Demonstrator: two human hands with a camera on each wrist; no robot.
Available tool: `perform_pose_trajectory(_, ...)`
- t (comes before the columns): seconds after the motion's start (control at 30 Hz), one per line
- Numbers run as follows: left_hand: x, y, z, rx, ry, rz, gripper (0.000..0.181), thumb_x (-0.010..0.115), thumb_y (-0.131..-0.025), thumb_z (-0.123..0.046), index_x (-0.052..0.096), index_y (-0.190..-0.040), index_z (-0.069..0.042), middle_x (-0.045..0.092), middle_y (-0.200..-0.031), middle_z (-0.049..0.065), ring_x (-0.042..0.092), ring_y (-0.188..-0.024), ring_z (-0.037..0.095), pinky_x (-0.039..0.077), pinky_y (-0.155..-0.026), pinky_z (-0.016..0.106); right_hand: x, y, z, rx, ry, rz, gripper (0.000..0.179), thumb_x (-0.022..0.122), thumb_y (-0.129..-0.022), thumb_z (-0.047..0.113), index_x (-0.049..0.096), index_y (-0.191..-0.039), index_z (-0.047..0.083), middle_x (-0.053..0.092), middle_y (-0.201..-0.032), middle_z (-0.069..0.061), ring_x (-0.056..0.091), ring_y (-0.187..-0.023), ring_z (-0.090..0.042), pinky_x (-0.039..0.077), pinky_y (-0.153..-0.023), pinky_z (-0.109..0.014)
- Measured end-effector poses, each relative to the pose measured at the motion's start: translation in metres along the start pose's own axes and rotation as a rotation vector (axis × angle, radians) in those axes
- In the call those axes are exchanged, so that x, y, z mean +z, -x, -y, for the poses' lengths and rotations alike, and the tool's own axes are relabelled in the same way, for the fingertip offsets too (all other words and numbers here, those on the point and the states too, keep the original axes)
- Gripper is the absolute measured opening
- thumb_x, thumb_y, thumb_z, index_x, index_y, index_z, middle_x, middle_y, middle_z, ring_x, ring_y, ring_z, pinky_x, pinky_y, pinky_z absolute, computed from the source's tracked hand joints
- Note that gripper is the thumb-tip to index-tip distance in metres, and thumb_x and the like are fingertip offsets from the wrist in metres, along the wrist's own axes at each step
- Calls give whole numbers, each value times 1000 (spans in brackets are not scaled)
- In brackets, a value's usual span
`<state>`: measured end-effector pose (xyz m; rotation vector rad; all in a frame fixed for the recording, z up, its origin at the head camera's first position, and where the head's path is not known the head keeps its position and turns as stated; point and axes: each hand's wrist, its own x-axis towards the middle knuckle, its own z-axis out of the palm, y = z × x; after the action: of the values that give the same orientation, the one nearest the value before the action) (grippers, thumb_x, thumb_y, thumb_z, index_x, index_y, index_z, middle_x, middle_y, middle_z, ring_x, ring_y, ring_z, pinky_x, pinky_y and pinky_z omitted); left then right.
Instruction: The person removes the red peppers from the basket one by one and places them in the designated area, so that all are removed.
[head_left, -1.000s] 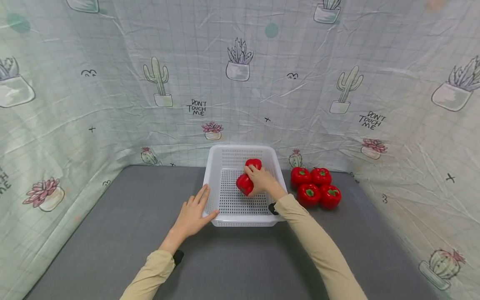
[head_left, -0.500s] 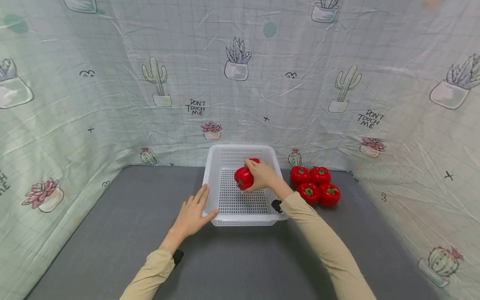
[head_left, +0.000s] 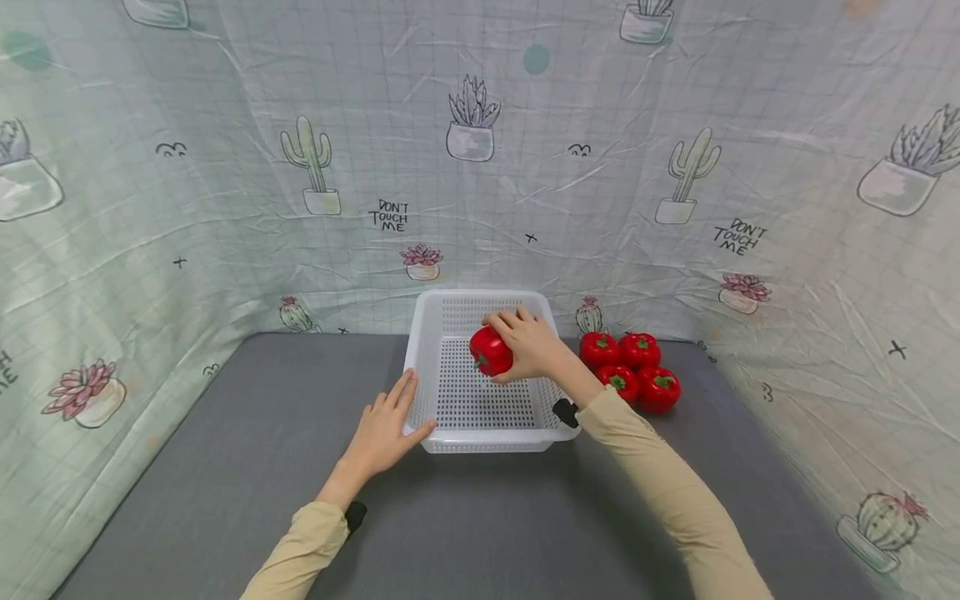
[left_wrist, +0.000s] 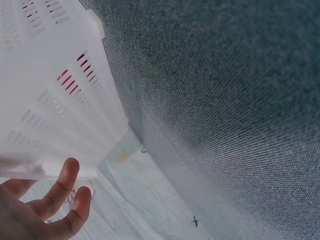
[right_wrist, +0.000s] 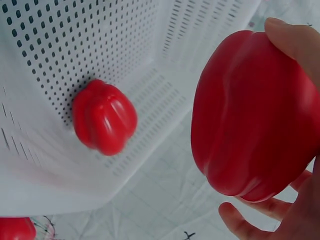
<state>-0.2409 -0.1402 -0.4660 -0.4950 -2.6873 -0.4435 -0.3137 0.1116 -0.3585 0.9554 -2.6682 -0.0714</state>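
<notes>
Head view, item one: white perforated basket [head_left: 457,417], standing on the grey bench [head_left: 225,467] at its far middle, close to the printed cloth backdrop [head_left: 225,208].

Item two: red bell pepper [head_left: 491,351], gripped in the right hand [head_left: 528,343], fingers curled round its right and far sides, raised above the basket floor near the far wall. Right wrist view shows the same pepper [right_wrist: 255,115] large at right, with a fingertip over its top and other fingers under it, clear of the basket walls.

Item three: second red pepper [right_wrist: 104,122], seen in the right wrist view lying inside the basket [right_wrist: 60,170] against the perforated floor near a corner. Head view hides it behind the hand.

Item four: group of four red peppers [head_left: 633,367] with green stems, on the bench just right of the basket, packed close together, partly behind the right forearm.

Item five: left hand [head_left: 386,429], fingers straight and lightly spread, resting against the near left corner of the basket, thumb along the near wall. Left wrist view shows the fingertips [left_wrist: 67,172] beside the basket wall [left_wrist: 55,115], with red visible through the slots; whether the fingertips there press the plastic cannot be told.

Item six: beige sleeves [head_left: 667,492] on both arms, a dark wrist strap [head_left: 565,410] at the right cuff.
</notes>
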Motion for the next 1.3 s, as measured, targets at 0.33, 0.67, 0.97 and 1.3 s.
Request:
perform_pose_trajectory(0.33, 1, 1, 2, -4, 16, 15, 78, 49, -83, -54, 25, -141, -8, 24, -148, 5, 48, -101, 31, 39, -77, 49, -13, 22, -2, 23, -44, 1, 83, 78, -58, 45, 43, -130, 25, 46, -123, -9, 39, -111, -28, 45, -84, -47)
perform_pose_trajectory(0.67, 0, 2, 2, -3, 21, 18, 77, 49, -83, -53, 25, -141, -8, 23, -148, 4, 47, -101, 30, 39, -77, 49, -16, 40, -8, 59, 13, -23, 86, 78, -56, 48, 42, -131, 26, 46, -123, -11, 40, -111, -32, 45, -81, -45)
perform_pose_trajectory(0.97, 1, 2, 2, -5, 28, 23, 77, 49, -83, -53, 25, -141, -7, 23, -148, 5, 47, -102, 32, 39, -79, 50, -14, 59, -16, 95, -10, -117, 85, 78, -53, 50, 47, -124, 13, 46, -120, -10, 41, -108, -29, 43, -81, -50)
perform_pose_trajectory(1.3, 1, 1, 3, -8, 34, 28, 78, 49, -83, -53, 25, -141, -7, 22, -149, 5, 47, -103, 31, 38, -80, 50, -7, 87, -24, 149, -63, -205, 85, 78, -54, 50, 45, -125, 17, 47, -110, -9, 48, -95, -26, 44, -74, -44)
